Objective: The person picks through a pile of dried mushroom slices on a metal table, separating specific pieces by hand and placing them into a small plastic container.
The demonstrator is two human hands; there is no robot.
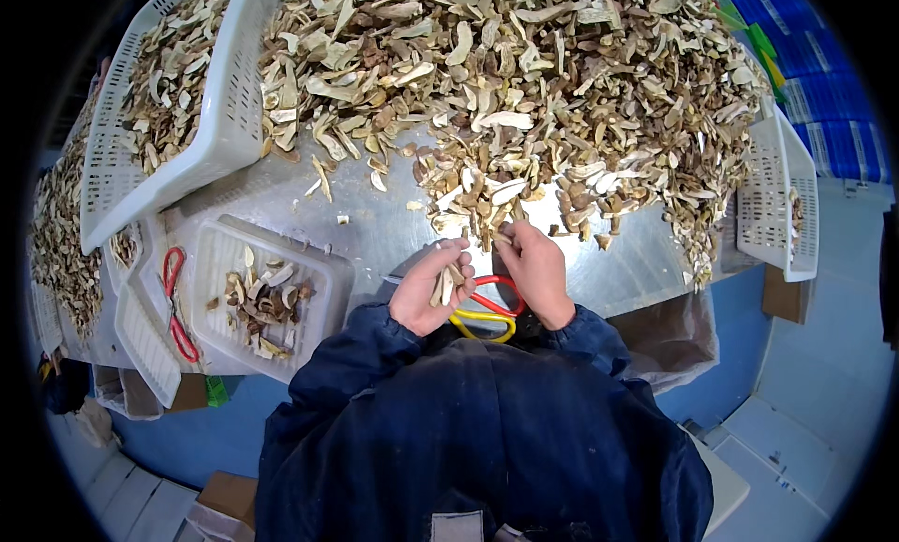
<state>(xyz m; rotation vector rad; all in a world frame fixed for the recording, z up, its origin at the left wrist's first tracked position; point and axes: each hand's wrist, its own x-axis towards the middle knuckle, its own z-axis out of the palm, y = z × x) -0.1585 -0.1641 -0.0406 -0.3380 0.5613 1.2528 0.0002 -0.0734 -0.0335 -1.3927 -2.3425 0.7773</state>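
Note:
Several dried mushroom slices (447, 283) lie in my left hand (426, 289), its fingers curled around them. My right hand (537, 268) pinches a brownish mushroom slice (503, 238) at the near edge of a large heap of dried mushroom slices (520, 120). Between my wrists, at the table's near edge, are scissors with red and yellow handles (484, 321); my left hand partly hides them. To the left, a shallow translucent plastic tray (337, 278) holds a small pile of mushroom pieces (267, 299).
Red-handled scissors (173, 306) lie left of the tray on the metal table (379, 254). A large white perforated basket (235, 99) full of slices stands at the back left. Another white basket (765, 198) is at the right edge. A lined bin (674, 338) sits below the table.

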